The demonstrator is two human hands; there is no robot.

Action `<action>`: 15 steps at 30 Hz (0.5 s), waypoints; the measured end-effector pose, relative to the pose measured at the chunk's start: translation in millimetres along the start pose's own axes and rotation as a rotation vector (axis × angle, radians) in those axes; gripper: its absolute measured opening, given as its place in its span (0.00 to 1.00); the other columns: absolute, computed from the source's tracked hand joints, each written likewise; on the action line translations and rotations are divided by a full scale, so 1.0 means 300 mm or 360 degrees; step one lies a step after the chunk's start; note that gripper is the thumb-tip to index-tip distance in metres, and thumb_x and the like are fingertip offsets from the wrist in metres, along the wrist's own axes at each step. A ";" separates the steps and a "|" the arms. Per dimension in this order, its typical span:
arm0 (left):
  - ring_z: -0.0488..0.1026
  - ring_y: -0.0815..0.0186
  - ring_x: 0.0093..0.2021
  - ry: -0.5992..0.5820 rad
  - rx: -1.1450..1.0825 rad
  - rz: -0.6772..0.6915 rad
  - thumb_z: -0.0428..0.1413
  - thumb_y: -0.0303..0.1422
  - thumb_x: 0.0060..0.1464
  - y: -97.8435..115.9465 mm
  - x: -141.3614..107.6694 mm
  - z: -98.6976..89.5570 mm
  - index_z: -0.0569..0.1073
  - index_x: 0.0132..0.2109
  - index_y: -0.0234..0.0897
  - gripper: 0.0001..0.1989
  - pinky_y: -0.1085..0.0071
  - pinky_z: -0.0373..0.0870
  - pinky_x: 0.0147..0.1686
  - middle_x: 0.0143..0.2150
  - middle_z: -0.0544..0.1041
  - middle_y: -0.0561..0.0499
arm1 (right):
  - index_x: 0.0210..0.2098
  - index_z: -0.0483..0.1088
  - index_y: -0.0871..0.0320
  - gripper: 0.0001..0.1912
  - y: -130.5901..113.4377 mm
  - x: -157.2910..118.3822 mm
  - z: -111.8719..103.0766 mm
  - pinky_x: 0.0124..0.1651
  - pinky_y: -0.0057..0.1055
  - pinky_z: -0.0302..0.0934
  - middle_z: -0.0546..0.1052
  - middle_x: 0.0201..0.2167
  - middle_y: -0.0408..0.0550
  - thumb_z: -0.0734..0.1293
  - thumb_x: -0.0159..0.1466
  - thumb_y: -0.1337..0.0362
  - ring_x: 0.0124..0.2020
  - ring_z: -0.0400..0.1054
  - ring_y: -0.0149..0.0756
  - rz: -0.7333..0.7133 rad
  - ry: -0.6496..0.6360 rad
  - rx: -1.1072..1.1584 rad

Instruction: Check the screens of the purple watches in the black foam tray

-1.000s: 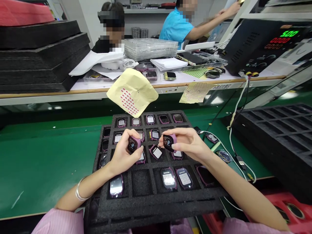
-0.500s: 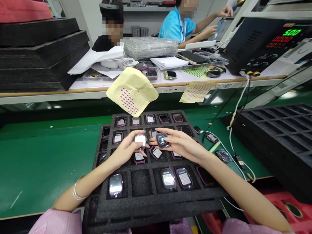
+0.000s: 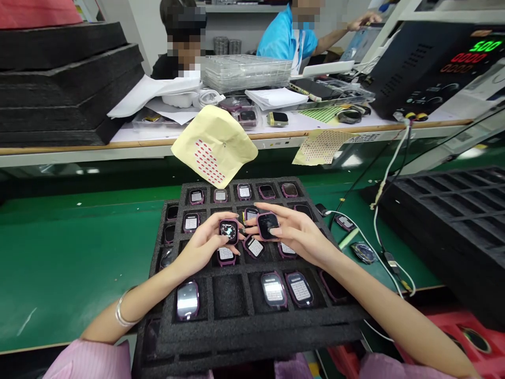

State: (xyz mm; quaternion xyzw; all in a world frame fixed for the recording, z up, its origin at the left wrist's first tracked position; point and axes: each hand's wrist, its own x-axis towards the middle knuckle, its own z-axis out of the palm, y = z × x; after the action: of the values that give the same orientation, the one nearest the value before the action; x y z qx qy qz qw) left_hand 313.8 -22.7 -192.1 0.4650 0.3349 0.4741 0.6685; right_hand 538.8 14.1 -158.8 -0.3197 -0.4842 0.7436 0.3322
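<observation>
Two purple-framed smartwatch bodies without straps are in my hands above a black foam tray [image 3: 229, 329]. My left hand [image 3: 207, 237] grips one smartwatch [image 3: 229, 230], its lit screen showing a watch face, thumb on the lower edge. In my right hand [image 3: 302, 231] is the other smartwatch [image 3: 268, 223], with a dark screen and the thumb against its lower right. Beneath them, more watches sit in the tray's compartments, several with white grids on their screens. A tilted watch [image 3: 253, 246] lies just below the hands, and another watch [image 3: 188, 300] rests at the front left.
A yellow sticker sheet [image 3: 215, 145] hangs from the shelf edge behind the tray. Black foam trays [image 3: 445, 210] stand at right, beside cables and a power supply [image 3: 418, 68]. Stacked foam [image 3: 67, 89] is at far left. Two people sit beyond the shelf.
The left watch's screen went from bright white to a dark watch face. The right watch's screen went from a watch face to dark, and that watch shifted slightly right.
</observation>
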 end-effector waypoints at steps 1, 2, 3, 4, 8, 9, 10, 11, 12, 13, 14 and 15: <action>0.72 0.61 0.45 -0.0001 0.0007 0.0002 0.52 0.25 0.52 0.001 -0.001 0.000 0.68 0.53 0.38 0.19 0.66 0.77 0.38 0.47 0.72 0.46 | 0.59 0.62 0.60 0.30 0.001 -0.001 0.000 0.53 0.46 0.64 0.74 0.51 0.58 0.70 0.58 0.67 0.52 0.71 0.50 -0.0003 -0.0007 0.0001; 0.72 0.61 0.44 -0.0001 0.0016 0.0004 0.52 0.25 0.52 0.002 -0.001 0.001 0.68 0.53 0.38 0.19 0.66 0.77 0.38 0.47 0.72 0.46 | 0.59 0.62 0.60 0.30 0.002 -0.001 0.000 0.53 0.46 0.64 0.74 0.52 0.59 0.70 0.58 0.68 0.51 0.71 0.50 -0.0005 -0.0014 0.0004; 0.72 0.61 0.44 -0.0001 0.0025 0.0003 0.52 0.25 0.52 0.003 -0.002 0.002 0.68 0.53 0.38 0.19 0.66 0.77 0.38 0.47 0.72 0.45 | 0.59 0.62 0.60 0.29 0.002 -0.001 0.000 0.53 0.47 0.64 0.74 0.51 0.59 0.70 0.58 0.68 0.51 0.71 0.50 -0.0008 -0.0018 0.0005; 0.72 0.60 0.45 -0.0001 0.0033 0.0001 0.52 0.25 0.52 0.005 -0.003 0.003 0.68 0.53 0.38 0.19 0.66 0.77 0.38 0.47 0.72 0.45 | 0.59 0.62 0.60 0.29 0.002 -0.001 0.000 0.53 0.47 0.64 0.74 0.51 0.58 0.70 0.58 0.68 0.51 0.71 0.50 -0.0011 -0.0020 0.0004; 0.72 0.60 0.44 0.0004 0.0092 0.0008 0.52 0.26 0.53 0.011 -0.004 0.008 0.67 0.52 0.37 0.18 0.66 0.76 0.36 0.47 0.71 0.45 | 0.58 0.63 0.59 0.27 -0.001 0.000 0.001 0.54 0.48 0.64 0.74 0.52 0.58 0.69 0.60 0.68 0.50 0.72 0.50 -0.0016 -0.0022 0.0014; 0.73 0.61 0.43 0.0024 0.0128 0.0011 0.53 0.26 0.53 0.012 -0.004 0.009 0.67 0.51 0.37 0.17 0.68 0.75 0.35 0.46 0.71 0.46 | 0.58 0.63 0.59 0.26 -0.002 -0.001 0.001 0.55 0.48 0.63 0.74 0.52 0.57 0.69 0.60 0.67 0.51 0.71 0.49 -0.0014 -0.0028 0.0026; 0.73 0.62 0.41 0.0056 0.0181 0.0016 0.54 0.26 0.52 0.012 -0.004 0.010 0.66 0.50 0.37 0.17 0.69 0.74 0.34 0.44 0.71 0.48 | 0.58 0.63 0.58 0.26 -0.003 -0.003 0.002 0.56 0.48 0.62 0.74 0.52 0.57 0.69 0.61 0.67 0.52 0.70 0.48 -0.0009 -0.0041 0.0039; 0.73 0.64 0.39 0.0092 0.0249 0.0024 0.56 0.26 0.51 0.011 -0.004 0.010 0.66 0.49 0.38 0.17 0.71 0.72 0.32 0.42 0.70 0.49 | 0.59 0.63 0.58 0.26 -0.004 -0.005 0.003 0.58 0.48 0.60 0.74 0.52 0.57 0.68 0.62 0.66 0.53 0.69 0.47 0.0002 -0.0060 0.0049; 0.72 0.66 0.37 0.0127 0.0327 0.0035 0.57 0.26 0.50 0.010 -0.004 0.009 0.66 0.48 0.38 0.16 0.73 0.70 0.31 0.41 0.69 0.50 | 0.59 0.62 0.57 0.26 -0.004 -0.007 0.004 0.59 0.47 0.59 0.74 0.53 0.56 0.68 0.63 0.66 0.55 0.68 0.46 0.0019 -0.0085 0.0052; 0.70 0.68 0.35 0.0156 0.0406 0.0051 0.58 0.26 0.50 0.008 -0.004 0.009 0.66 0.47 0.38 0.16 0.73 0.68 0.31 0.39 0.68 0.52 | 0.60 0.62 0.57 0.25 -0.004 -0.009 0.004 0.59 0.47 0.58 0.74 0.53 0.56 0.68 0.64 0.65 0.56 0.67 0.46 0.0040 -0.0111 0.0046; 0.69 0.68 0.34 0.0176 0.0481 0.0071 0.59 0.26 0.50 0.007 -0.005 0.008 0.66 0.46 0.38 0.16 0.74 0.67 0.31 0.38 0.68 0.52 | 0.60 0.62 0.56 0.25 -0.004 -0.010 0.004 0.59 0.47 0.58 0.74 0.53 0.56 0.67 0.64 0.64 0.56 0.67 0.45 0.0061 -0.0136 0.0032; 0.68 0.68 0.34 0.0189 0.0544 0.0091 0.59 0.26 0.50 0.005 -0.006 0.008 0.65 0.45 0.38 0.16 0.73 0.65 0.31 0.37 0.67 0.53 | 0.60 0.62 0.55 0.25 -0.003 -0.011 0.003 0.59 0.47 0.58 0.74 0.53 0.56 0.68 0.64 0.64 0.56 0.67 0.45 0.0073 -0.0156 0.0011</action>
State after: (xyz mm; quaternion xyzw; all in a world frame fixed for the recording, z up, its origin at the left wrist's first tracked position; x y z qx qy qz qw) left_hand 314.8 -24.9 -189.7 0.5524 0.4361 0.4557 0.5450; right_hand 540.2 11.2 -157.2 -0.2926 -0.4898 0.7675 0.2922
